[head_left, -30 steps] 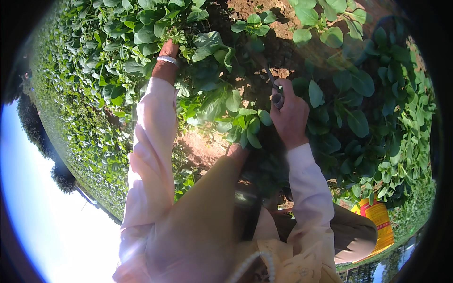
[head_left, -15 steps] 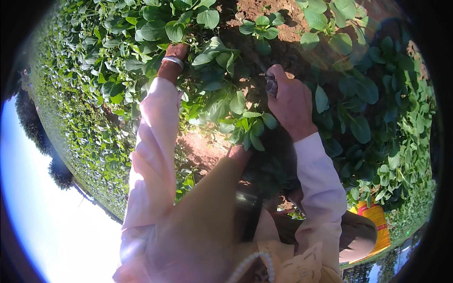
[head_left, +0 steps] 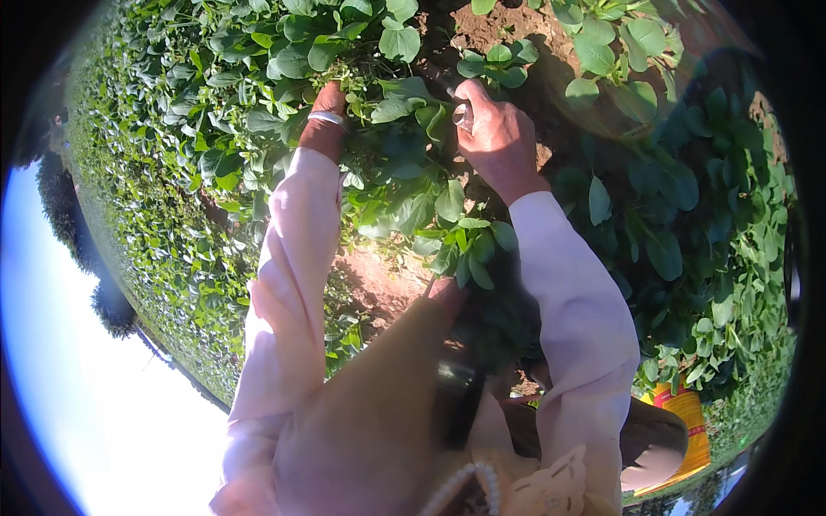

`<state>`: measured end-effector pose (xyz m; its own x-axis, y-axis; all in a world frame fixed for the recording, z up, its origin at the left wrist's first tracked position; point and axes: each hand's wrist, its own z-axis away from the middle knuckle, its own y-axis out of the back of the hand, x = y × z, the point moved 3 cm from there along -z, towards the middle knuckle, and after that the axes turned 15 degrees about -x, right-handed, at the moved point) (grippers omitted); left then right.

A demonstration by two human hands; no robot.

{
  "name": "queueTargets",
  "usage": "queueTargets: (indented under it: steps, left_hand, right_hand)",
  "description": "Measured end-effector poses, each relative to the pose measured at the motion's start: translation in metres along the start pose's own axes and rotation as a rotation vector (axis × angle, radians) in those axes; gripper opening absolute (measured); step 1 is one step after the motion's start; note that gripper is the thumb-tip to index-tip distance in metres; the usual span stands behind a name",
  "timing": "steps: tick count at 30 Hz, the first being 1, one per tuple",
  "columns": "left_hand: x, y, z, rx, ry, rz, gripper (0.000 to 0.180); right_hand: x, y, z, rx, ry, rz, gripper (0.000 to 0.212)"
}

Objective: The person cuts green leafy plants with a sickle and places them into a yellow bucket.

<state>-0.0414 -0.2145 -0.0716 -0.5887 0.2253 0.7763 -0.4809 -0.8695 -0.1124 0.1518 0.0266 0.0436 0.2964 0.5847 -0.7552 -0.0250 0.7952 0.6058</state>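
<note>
My left hand (head_left: 330, 96), with a pale bangle (head_left: 327, 118) at the wrist, reaches into leafy green plants (head_left: 292, 52). Its fingers are hidden by leaves and small weeds. To the right, my right hand (head_left: 499, 142) is closed round the grey handle of a hand tool (head_left: 463, 117). The tool's thin metal end points up and left toward the soil, partly lost in shadow, so its exact kind is unclear. Between my hands stands a broad-leaved plant (head_left: 404, 107). Just beyond the right hand grows a small seedling (head_left: 499, 62).
Bare reddish soil (head_left: 508, 26) shows at the top and in a patch (head_left: 379, 279) by my foot (head_left: 446, 297). Dense crop rows (head_left: 172, 206) spread left, with shaded plants (head_left: 662, 189) on the right. A yellow and red cloth or bag (head_left: 688, 421) lies at lower right.
My right hand has moved up and left with the tool, closer to the left hand. The left hand stays among the leaves, while the whole view has shifted slightly.
</note>
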Motion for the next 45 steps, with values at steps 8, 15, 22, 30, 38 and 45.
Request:
queueTargets:
  steps: [8,15,22,30,38,45]
  left_hand:
    - [-0.009,-0.019,0.008,-0.085,0.026,0.268,0.020]
    - [-0.016,0.007,0.000,-0.105,0.114,0.078,0.034]
    - [-0.019,0.006,0.001,0.029,0.050,-0.055,0.035]
    - [-0.034,0.026,-0.012,-0.007,0.113,-0.346,0.030]
    - [0.006,-0.024,0.014,-0.072,-0.070,0.351,0.040]
    - [-0.013,-0.008,0.000,-0.066,-0.014,0.331,0.037]
  right_hand:
    - [-0.005,-0.022,-0.025,0.047,-0.041,-0.225,0.023]
    - [-0.023,-0.028,-0.019,-0.016,-0.052,-0.155,0.029]
    - [-0.023,-0.032,-0.040,0.102,-0.197,-0.521,0.019]
    - [-0.039,-0.034,-0.037,0.060,-0.136,-0.196,0.021]
    - [-0.009,-0.026,-0.015,-0.020,-0.027,-0.219,0.028]
    - [0.003,-0.035,-0.047,0.097,-0.108,-0.454,0.014]
